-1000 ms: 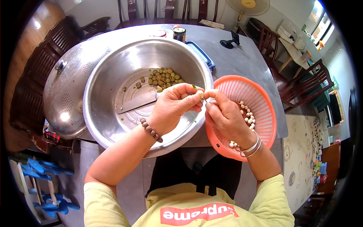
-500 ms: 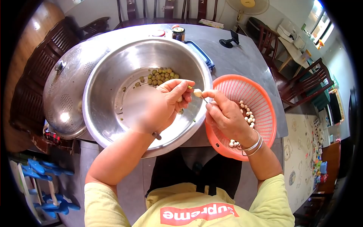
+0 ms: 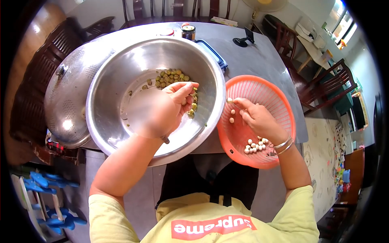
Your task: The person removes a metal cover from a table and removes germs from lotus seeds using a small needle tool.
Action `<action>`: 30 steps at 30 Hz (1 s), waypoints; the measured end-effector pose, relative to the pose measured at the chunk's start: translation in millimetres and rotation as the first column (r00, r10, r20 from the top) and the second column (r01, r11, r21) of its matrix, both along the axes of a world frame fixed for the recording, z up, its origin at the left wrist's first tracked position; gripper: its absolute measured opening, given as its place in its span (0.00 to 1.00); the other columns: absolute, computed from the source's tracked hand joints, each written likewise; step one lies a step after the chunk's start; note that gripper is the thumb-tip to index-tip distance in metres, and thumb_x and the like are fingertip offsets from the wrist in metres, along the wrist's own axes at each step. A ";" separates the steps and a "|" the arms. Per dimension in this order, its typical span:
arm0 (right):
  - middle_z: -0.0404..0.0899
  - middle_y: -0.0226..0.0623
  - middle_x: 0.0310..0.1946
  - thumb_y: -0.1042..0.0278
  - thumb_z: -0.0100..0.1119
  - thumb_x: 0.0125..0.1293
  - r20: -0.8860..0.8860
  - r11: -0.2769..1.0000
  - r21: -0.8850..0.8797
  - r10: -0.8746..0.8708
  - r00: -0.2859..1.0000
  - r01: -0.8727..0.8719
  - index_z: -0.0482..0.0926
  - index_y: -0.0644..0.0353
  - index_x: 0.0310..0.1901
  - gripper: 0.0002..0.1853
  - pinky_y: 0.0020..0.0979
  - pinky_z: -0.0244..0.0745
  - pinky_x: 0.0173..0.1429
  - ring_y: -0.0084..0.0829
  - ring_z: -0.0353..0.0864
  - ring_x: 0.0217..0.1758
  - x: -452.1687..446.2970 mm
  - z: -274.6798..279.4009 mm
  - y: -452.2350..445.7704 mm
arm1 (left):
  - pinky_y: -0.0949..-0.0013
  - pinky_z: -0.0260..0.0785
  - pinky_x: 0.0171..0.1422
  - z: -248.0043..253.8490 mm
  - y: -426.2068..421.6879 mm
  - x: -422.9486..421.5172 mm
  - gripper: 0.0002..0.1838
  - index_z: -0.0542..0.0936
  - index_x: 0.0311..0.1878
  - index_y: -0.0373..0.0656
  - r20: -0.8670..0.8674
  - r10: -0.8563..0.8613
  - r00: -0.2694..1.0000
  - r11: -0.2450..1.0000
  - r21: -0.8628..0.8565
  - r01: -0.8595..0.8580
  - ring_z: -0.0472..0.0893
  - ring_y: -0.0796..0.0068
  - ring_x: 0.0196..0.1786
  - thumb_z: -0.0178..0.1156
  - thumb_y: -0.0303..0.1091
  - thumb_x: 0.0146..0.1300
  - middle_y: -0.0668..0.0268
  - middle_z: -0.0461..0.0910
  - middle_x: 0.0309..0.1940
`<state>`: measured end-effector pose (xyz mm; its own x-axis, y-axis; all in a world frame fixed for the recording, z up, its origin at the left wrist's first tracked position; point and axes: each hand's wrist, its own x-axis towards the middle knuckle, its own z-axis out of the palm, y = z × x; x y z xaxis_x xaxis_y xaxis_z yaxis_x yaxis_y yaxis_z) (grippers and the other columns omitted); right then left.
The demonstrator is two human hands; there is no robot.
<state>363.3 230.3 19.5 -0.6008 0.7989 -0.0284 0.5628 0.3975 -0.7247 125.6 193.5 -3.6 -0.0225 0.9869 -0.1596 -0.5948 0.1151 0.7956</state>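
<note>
My left hand (image 3: 168, 107) is over the right part of a big steel basin (image 3: 97, 117), fingers pressed together around something I cannot make out. Green pods or seeds (image 3: 168, 77) lie on the basin floor, and green peelings (image 3: 192, 109) show just beside my fingers. My right hand (image 3: 259, 119) is above an orange plastic colander (image 3: 285, 109). A small white seed (image 3: 229, 100) touches its pinched fingertips, near the colander's left rim. More white seeds (image 3: 253, 148) lie in the colander, with a few higher up below my right fingertips.
A perforated steel lid (image 3: 69, 101) leans left of the basin. Behind stand a dark jar (image 3: 188, 32), a blue-rimmed container (image 3: 212, 52) and a black stand (image 3: 244, 40) on the grey table (image 3: 263, 60). Wooden chairs (image 3: 332, 85) surround it.
My right hand has moved away from my left, over the colander, with a white seed at its fingertips. My left hand has shifted slightly left. White seeds in the colander show in different places.
</note>
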 end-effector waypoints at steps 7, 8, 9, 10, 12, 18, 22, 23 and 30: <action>0.78 0.47 0.39 0.73 0.43 0.61 0.297 0.992 0.042 0.105 0.949 -0.123 0.68 0.64 0.52 0.17 0.38 0.69 0.46 0.44 0.76 0.42 12.4 -28.6 10.2 | 0.82 0.65 0.31 -2.2 2.1 -2.2 0.07 0.77 0.39 0.36 0.031 0.019 0.999 1.000 -0.024 -0.018 0.70 0.83 0.27 0.57 0.29 0.60 0.69 0.73 0.26; 0.78 0.47 0.38 0.74 0.43 0.60 0.279 0.990 0.043 0.118 0.953 -0.135 0.69 0.64 0.52 0.17 0.38 0.70 0.46 0.44 0.76 0.41 13.3 -29.9 10.4 | 0.82 0.65 0.31 -3.0 2.5 -3.3 0.07 0.77 0.39 0.35 0.023 0.020 1.000 1.000 -0.017 -0.020 0.70 0.82 0.27 0.57 0.29 0.59 0.68 0.73 0.26; 0.78 0.48 0.38 0.75 0.44 0.59 0.262 0.988 0.044 0.133 0.956 -0.149 0.69 0.64 0.51 0.17 0.38 0.70 0.46 0.44 0.77 0.41 14.1 -30.6 10.8 | 0.82 0.66 0.31 -3.5 2.9 -4.0 0.07 0.76 0.39 0.35 0.017 0.023 1.000 1.000 -0.009 -0.023 0.70 0.82 0.26 0.57 0.28 0.59 0.68 0.73 0.26; 0.78 0.48 0.38 0.75 0.44 0.59 0.261 0.988 0.043 0.130 0.956 -0.146 0.69 0.64 0.51 0.17 0.38 0.70 0.46 0.44 0.77 0.41 14.5 -29.9 11.1 | 0.82 0.66 0.31 -3.6 3.4 -4.5 0.07 0.76 0.39 0.35 0.016 0.020 1.000 1.000 -0.010 -0.020 0.70 0.82 0.26 0.57 0.28 0.59 0.68 0.73 0.26; 0.78 0.48 0.38 0.76 0.44 0.57 0.238 0.982 0.048 0.166 0.957 -0.182 0.69 0.63 0.50 0.18 0.38 0.70 0.46 0.45 0.77 0.41 14.9 -27.9 11.1 | 0.81 0.65 0.31 -4.0 4.3 -4.9 0.07 0.76 0.40 0.35 0.021 0.032 0.999 0.999 -0.007 -0.032 0.69 0.82 0.26 0.57 0.27 0.59 0.68 0.72 0.25; 0.78 0.47 0.38 0.76 0.44 0.57 0.260 0.972 0.066 0.203 0.944 -0.227 0.69 0.63 0.51 0.18 0.38 0.71 0.45 0.45 0.77 0.40 16.9 -40.6 18.3 | 0.81 0.64 0.29 -3.8 4.2 -5.0 0.08 0.76 0.41 0.34 0.016 0.037 0.999 0.999 -0.017 -0.036 0.69 0.81 0.26 0.57 0.27 0.59 0.68 0.71 0.24; 0.78 0.47 0.36 0.76 0.44 0.57 0.224 0.983 0.073 0.151 0.963 -0.171 0.69 0.62 0.53 0.20 0.37 0.71 0.45 0.44 0.77 0.40 15.7 -33.6 17.2 | 0.81 0.63 0.28 -2.5 3.9 -4.8 0.09 0.76 0.42 0.34 0.009 0.054 0.999 0.998 -0.024 -0.054 0.69 0.81 0.26 0.56 0.25 0.59 0.69 0.71 0.23; 0.78 0.46 0.35 0.77 0.44 0.58 0.176 0.991 0.039 0.123 0.977 -0.131 0.68 0.61 0.54 0.21 0.36 0.71 0.44 0.43 0.78 0.39 12.9 -27.2 16.5 | 0.81 0.63 0.28 -3.7 4.5 -6.0 0.09 0.76 0.43 0.35 0.008 0.052 0.999 0.998 -0.025 -0.051 0.69 0.81 0.26 0.55 0.23 0.58 0.69 0.71 0.24; 0.77 0.41 0.28 0.74 0.44 0.61 0.069 0.999 0.029 0.010 0.998 -0.012 0.68 0.56 0.56 0.20 0.31 0.71 0.39 0.33 0.77 0.29 2.6 2.0 7.2 | 0.82 0.62 0.28 -0.6 5.7 -4.5 0.12 0.73 0.45 0.39 0.011 0.171 0.985 0.981 -0.095 -0.169 0.69 0.81 0.26 0.54 0.21 0.57 0.68 0.72 0.27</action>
